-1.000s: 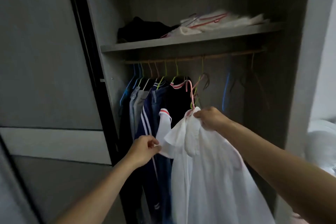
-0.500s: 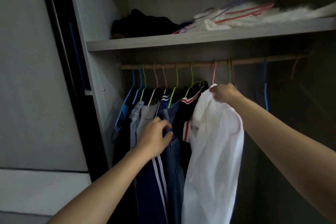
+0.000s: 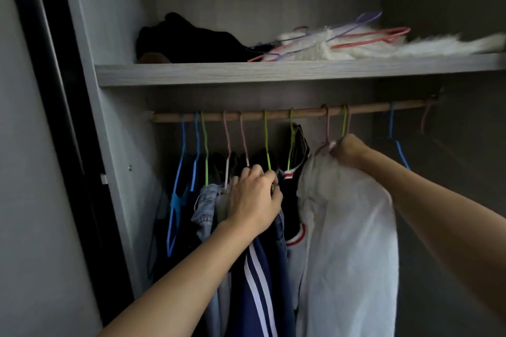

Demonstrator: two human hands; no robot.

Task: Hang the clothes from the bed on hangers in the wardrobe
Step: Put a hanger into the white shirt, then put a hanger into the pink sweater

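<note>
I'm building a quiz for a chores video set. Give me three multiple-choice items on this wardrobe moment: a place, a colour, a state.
1. Where do the spare hangers lie? A) floor B) shelf above the rod C) door
2. What colour is the shirt in the right hand? A) red B) yellow C) white
3. What is the left hand doing? A) gripping hung clothes B) hanging idle C) lying flat
Answers: B, the hangers rest on the shelf; C, the cloth is plainly white; A, its fingers curl into the clothes.
</note>
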